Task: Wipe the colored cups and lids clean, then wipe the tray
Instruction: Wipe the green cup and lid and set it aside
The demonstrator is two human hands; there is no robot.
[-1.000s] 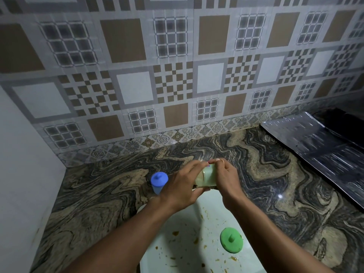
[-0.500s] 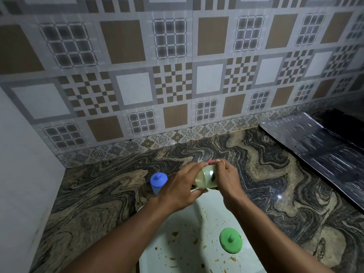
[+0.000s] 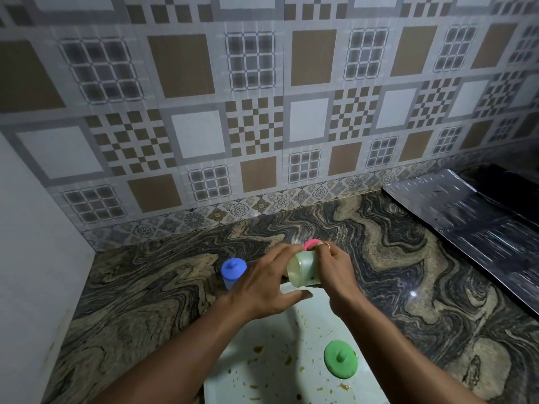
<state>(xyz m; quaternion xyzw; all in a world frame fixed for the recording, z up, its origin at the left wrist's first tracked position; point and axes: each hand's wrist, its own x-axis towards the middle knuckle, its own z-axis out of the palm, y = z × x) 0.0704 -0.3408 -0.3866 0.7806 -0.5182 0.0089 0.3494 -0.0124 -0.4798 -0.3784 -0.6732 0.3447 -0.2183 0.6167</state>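
Patterned tile wall, swirly stone counter [image 3: 140, 287], and here we are in the corner. Both hands are on the pale cup [image 3: 302, 271], tipped on its side above the tray's far end. The left hand [image 3: 262, 287] pinches its open mouth between fingers and thumb, and the right hand [image 3: 335, 269] is curled round the body. Something pink [image 3: 310, 244] peeks at the fingertips; cloth or lid, I can't tell. The blue-lidded cup [image 3: 233, 271] stands just left. The green lid [image 3: 340, 358] lies on the white tray [image 3: 262, 339], which is speckled with brown crumbs, so I'd say lid and tray remain.
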